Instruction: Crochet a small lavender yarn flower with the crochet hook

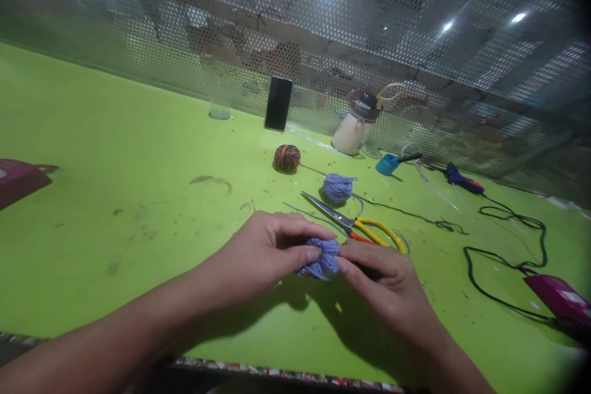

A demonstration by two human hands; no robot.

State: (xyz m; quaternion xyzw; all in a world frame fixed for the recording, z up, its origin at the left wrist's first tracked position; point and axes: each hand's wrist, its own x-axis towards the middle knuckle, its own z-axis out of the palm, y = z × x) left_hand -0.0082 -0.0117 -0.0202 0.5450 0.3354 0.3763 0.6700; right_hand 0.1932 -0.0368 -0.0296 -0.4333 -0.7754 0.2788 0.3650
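A small bundle of purple-blue yarn (325, 263) is held between my hands, above the front of the green table. My left hand (265, 252) grips it between thumb and fingers from the left. At its right edge my right hand (388, 277) has thumb and forefinger pinched together; whether they grip the bundle or a strand of it, I cannot tell. Just beyond my hands lie scissors (333, 212) with yellow and red handles, slightly spread. Behind them sits a ball of purple yarn (338, 189), with a multicoloured yarn ball (287, 158) farther back.
A phone (278, 103) and a bottle (353, 132) stand before the perforated panel (240, 43). At right are a small blue container (388, 164), a blue glue gun (464, 180), a looping black cable (489, 300) and a magenta box (558, 295). Another magenta object (23, 183) is at left.
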